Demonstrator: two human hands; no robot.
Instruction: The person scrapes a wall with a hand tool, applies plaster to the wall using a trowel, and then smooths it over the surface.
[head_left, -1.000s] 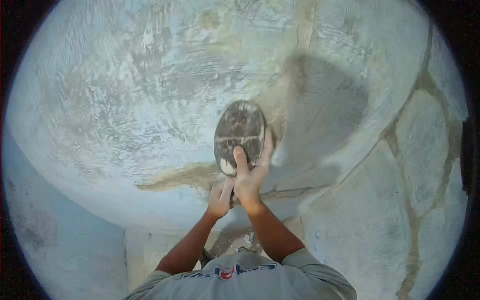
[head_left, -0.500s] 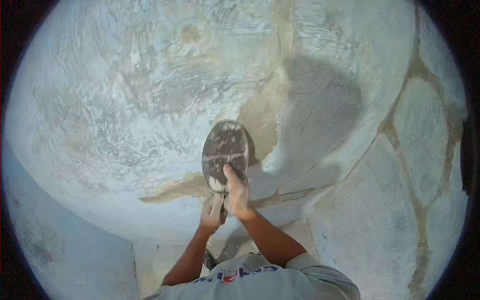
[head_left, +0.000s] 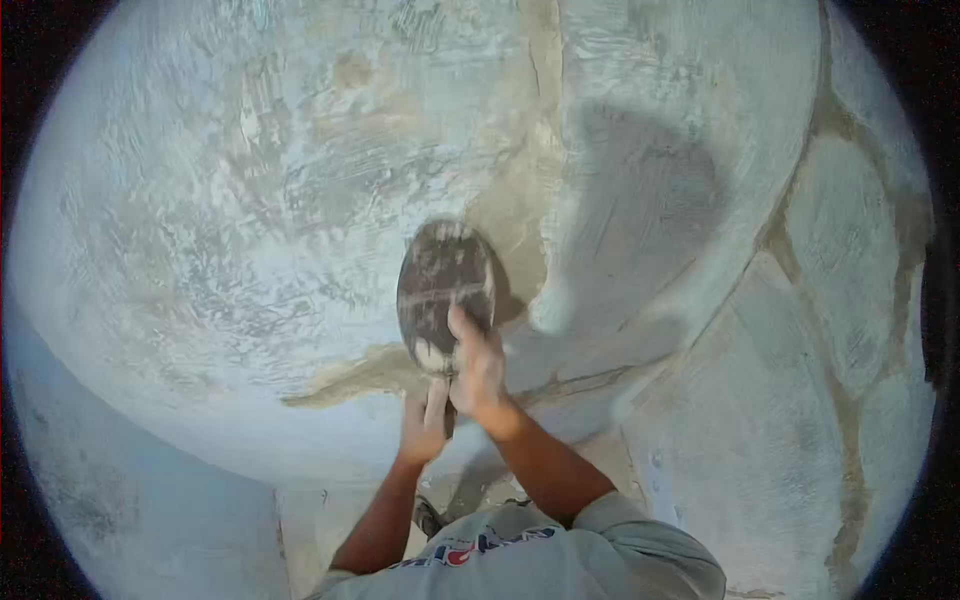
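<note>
Across the head view, wall bulges wide, patchy pale blue/grey w/ rough streaks. Dark oval tool is in front of it, approx. mid-view; can't tell if touching. L hand is wrapped round tool's handle at bottom; R hand grips oval's lower R edge, thumb on dark face, other fingers mostly hidden. Tan patch just beside tool, upper R; tan streak lower L. Big shadow on wall, R of tan patch. Far R: stone-like panels w/ brownish seams. Lower L: bluish surface, dark-blotched. Bottom: grey shirt, part of a shoe.
</note>
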